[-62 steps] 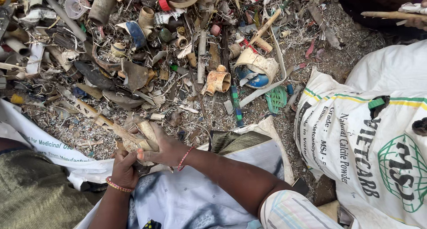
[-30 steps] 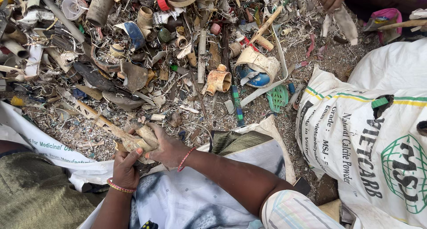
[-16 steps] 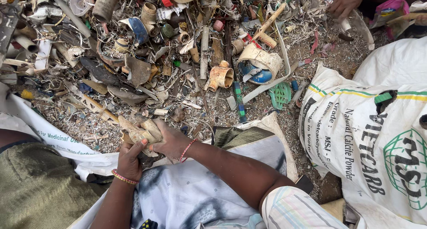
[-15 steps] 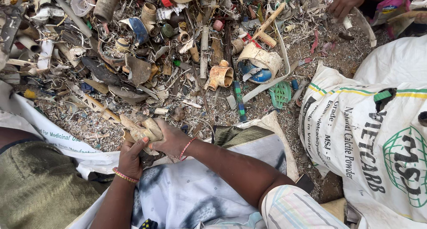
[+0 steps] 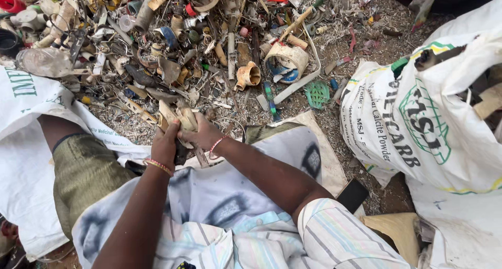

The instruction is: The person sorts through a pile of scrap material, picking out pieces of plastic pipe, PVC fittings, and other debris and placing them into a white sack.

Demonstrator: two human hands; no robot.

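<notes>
Both hands meet at the near edge of a heap of dirty plastic scrap [image 5: 209,49]. My left hand [image 5: 166,143] and my right hand [image 5: 205,135] together grip a bundle of tan, dirt-caked plastic pieces [image 5: 180,118], held upright just above my lap. A red thread bracelet circles my right wrist and a beaded band my left. The lower ends of the pieces are hidden inside my fingers.
A large white printed sack [image 5: 418,122] stands stuffed at the right. Another white sack [image 5: 26,138] lies flat at the left. A green mesh piece [image 5: 317,94], an orange pipe fitting [image 5: 248,75] and a green stick [image 5: 270,99] lie on the gravel ahead.
My hands have drawn the tan pieces off the heap and closer to my lap. The view has shifted left. The other person's hand at the top right has gone from sight.
</notes>
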